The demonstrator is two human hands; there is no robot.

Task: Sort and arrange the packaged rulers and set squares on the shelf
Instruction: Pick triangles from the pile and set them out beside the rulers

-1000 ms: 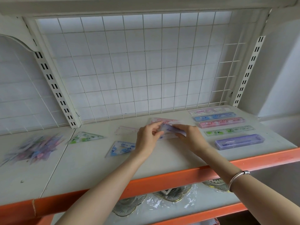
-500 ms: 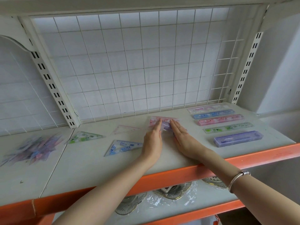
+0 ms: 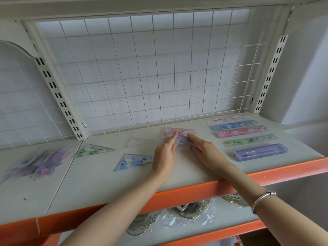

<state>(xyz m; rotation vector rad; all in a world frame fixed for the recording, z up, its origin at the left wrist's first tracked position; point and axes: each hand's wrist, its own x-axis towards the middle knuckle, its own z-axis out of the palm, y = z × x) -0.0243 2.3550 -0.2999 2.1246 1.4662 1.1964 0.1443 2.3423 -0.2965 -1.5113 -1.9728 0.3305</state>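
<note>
On the shelf point(image 3: 99, 174), left hand point(image 3: 164, 157) and right hand point(image 3: 207, 153) flat, fingers straight, touching purple packet point(image 3: 182, 139) between

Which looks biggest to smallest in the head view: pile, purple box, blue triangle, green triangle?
1. Pile
2. Purple box
3. Blue triangle and green triangle look about alike. The blue one lies nearer the camera, so I won't rank them.

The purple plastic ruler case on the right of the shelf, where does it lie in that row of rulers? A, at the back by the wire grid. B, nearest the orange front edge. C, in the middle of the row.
B: the purple plastic ruler case lies nearest the orange front edge, in front of the green packaged ruler.
</note>
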